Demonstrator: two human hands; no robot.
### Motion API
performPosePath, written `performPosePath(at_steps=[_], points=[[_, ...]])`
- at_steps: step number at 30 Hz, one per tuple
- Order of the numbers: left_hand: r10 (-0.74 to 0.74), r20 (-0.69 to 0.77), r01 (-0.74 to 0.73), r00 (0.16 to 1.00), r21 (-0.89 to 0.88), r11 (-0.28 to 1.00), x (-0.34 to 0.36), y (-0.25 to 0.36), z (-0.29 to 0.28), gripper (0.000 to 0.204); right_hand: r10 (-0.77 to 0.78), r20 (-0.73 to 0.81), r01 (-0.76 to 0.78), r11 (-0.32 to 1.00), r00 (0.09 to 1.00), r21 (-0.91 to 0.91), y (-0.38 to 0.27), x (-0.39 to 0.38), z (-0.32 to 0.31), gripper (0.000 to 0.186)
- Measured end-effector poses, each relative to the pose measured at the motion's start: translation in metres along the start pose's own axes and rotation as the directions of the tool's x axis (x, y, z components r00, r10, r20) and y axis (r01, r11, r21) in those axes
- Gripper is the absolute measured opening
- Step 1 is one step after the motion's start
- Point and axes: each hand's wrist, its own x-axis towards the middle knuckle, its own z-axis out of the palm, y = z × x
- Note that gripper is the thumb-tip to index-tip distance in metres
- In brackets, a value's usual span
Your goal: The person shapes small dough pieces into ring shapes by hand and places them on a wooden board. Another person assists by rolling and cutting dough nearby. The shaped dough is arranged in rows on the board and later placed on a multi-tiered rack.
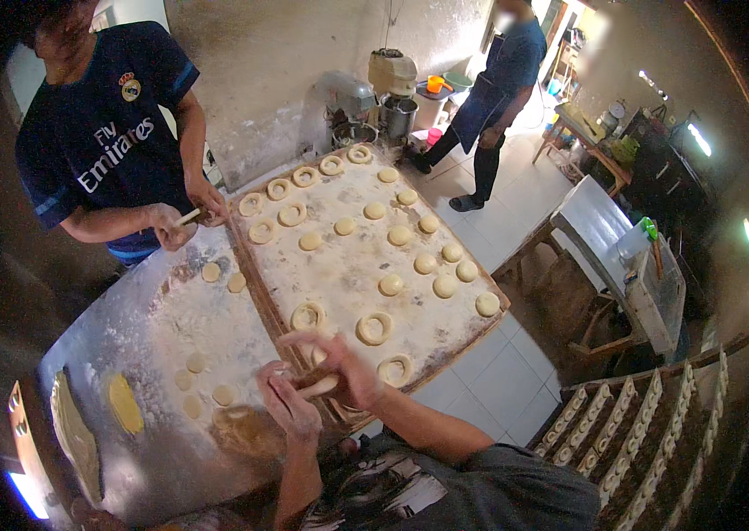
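Floured board (348, 281) beside a steel table (118, 310): I see a dough stick (320, 387) between two hands.
I find it above the board's left edge, near its closest corner, its long axis running sideways with a slight upward tilt, one end by the left hand (289, 405), the other pointing right, by the right hand (350, 372). Both hands are close together around it; I cannot tell how tightly their fingers close.
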Motion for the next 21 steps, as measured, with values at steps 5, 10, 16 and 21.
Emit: performPosePath(at_steps=[5,10,16,21], points=[[0.181,0.255,-0.247,0.95,0.258,0.934,-0.009,0.023,0.054,0.032,0.125,-0.02,-0.124,0.992,0.992,0.022,-0.029,-0.036,-0.039,0.052],[0.059,0.441,-0.16,0.896,0.196,0.968,-0.016,0.053,0.1,0.037,-0.052,-0.076,0.019,0.923,0.996,-0.384,-0.006,-0.068,-0.106,0.046],[-0.115,0.546,-0.011,0.83,0.221,0.975,-0.034,0.069,0.137,0.048,0.025,-0.264,-0.049,0.995,0.964,-0.086,-0.03,-0.1,-0.137,0.072],[-0.165,0.584,-0.027,0.795,0.306,0.952,-0.042,0.084,0.157,0.035,-0.01,-0.378,0.103,0.968,0.926,0.228,-0.012,-0.124,-0.159,0.081]])
